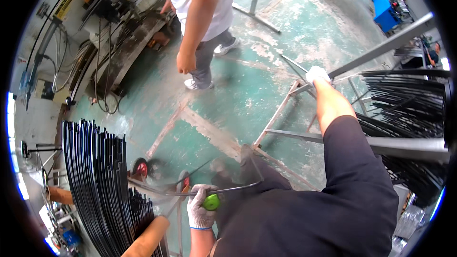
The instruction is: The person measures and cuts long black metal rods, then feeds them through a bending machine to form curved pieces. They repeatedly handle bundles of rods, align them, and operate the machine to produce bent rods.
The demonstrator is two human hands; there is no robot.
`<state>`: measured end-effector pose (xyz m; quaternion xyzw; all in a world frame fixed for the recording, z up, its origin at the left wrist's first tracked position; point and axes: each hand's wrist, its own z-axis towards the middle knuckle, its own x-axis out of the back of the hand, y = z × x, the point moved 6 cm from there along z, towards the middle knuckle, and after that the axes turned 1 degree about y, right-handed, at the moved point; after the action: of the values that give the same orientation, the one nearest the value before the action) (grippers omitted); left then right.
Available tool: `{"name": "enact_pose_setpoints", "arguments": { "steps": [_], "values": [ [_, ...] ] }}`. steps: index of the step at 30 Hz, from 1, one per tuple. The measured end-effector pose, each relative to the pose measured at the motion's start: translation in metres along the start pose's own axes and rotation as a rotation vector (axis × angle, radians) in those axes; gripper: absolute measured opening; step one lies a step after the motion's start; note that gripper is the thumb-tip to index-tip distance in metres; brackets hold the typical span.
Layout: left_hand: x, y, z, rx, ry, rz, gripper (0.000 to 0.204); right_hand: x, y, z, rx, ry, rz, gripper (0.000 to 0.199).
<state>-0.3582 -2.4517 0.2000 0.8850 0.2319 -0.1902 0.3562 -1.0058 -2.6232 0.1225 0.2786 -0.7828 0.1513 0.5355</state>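
The left hand (201,209), in a white knit glove, is clenched around a small bright-green round-ended tool (212,202) that pokes out on the thumb side of the fist. A thin dark curved metal rod (223,189) runs just above the knuckles, touching or nearly touching them — which, I cannot tell — and sweeps up to the right of the grip.

The right hand (316,74), also white-gloved, reaches far forward and closes on the end of a long flat grey metal strip (296,68), which slants away to the upper left of that grip. Beneath it stands a grey angle-iron frame (304,136).

Left of the left fist — a dense stack of black curved metal strips (97,181). Beyond, another person in a white shirt (202,4) stands on the worn green floor (247,90).
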Motion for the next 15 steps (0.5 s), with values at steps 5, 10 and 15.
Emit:
{"name": "enact_pose_setpoints", "arguments": {
  "steps": [5, 10, 15],
  "values": [
    [0.01, -0.01, -0.003, 0.043, -0.046, 0.016, 0.022, 0.059, -0.047, -0.054, 0.319, -0.029, -0.256, 0.043],
    [0.028, -0.009, -0.002, 0.157, -0.129, 0.051, 0.014, 0.099, -0.071, -0.104, 0.425, 0.046, -0.216, 0.039],
    [0.035, -0.003, 0.013, 0.139, -0.197, 0.196, 0.015, 0.157, -0.094, -0.183, 0.463, 0.229, -0.111, 0.028]
  ]
}}
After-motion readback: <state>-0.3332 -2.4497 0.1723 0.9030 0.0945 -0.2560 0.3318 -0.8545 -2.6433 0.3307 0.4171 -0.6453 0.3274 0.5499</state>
